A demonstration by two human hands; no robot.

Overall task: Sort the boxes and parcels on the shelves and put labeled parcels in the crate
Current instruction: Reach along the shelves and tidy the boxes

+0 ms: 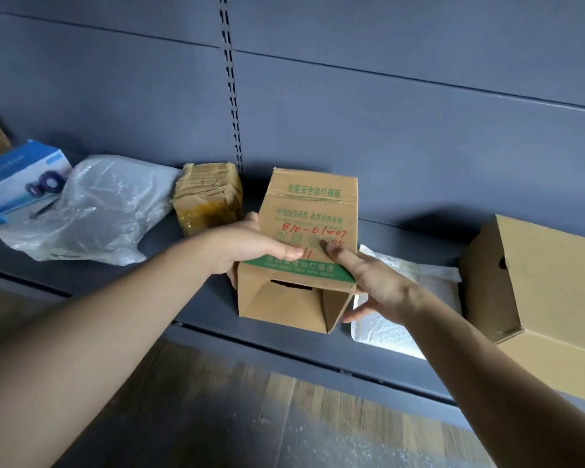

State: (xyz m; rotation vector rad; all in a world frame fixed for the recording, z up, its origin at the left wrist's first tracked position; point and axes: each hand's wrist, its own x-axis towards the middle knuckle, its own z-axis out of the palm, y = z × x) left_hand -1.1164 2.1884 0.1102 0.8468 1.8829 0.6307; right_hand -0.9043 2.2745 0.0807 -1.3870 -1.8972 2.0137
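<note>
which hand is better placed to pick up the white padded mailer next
Probably the right hand: it grips the printed box on the side next to the white padded mailer. The left hand grips the box's far side, nearer the taped parcel.

A dark grey metal shelf (163, 236) runs from left to right. At its far left lies a blue and white carton (21, 177), overlapped by a clear plastic bag parcel (95, 207). Right of that sits a tape-wrapped brown parcel (210, 197). In the middle is a printed cardboard box (304, 211); whether its base touches the shelf is unclear. A white bubble mailer (385, 329) lies just right of it, then a large plain cardboard box (537, 292).
</note>
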